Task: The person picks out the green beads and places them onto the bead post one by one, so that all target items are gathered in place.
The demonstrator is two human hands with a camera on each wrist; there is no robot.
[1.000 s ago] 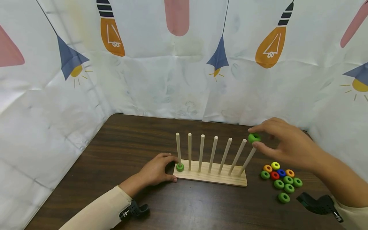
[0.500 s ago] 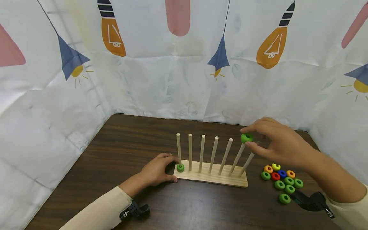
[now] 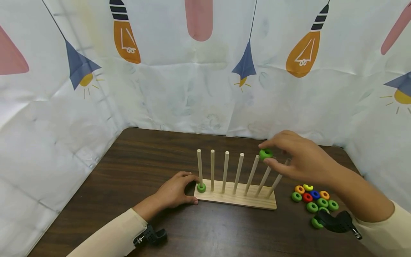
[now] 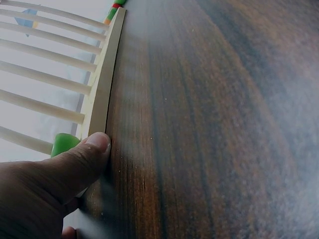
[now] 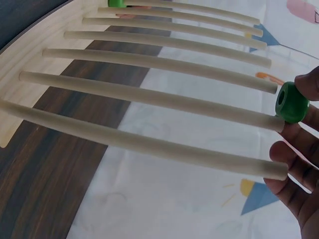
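Note:
A wooden peg board (image 3: 236, 200) with a row of several upright pegs stands on the table. At its left end my left hand (image 3: 173, 191) grips the base, thumb (image 4: 97, 142) on the front edge. One green ring (image 3: 201, 188) sits at the foot of the leftmost peg. My right hand (image 3: 302, 159) pinches another green ring (image 5: 292, 102) between thumb and finger, up at the height of the peg tips. In the right wrist view that ring is by the tips of the second and third pegs (image 5: 164, 64) from the right end, its hole facing the board.
Right of the board lies a cluster of loose rings, several green (image 3: 312, 207), with orange (image 3: 299, 189), yellow (image 3: 308, 187), red (image 3: 307, 197) and blue (image 3: 315, 194). The black wrist mount (image 3: 335, 221) hides part of it. A printed white curtain (image 3: 179, 89) hangs behind the dark table (image 3: 154, 153).
My right hand has carried the green ring leftward along the peg tips, from the rightmost peg past the second from the right. My left hand stays put on the board.

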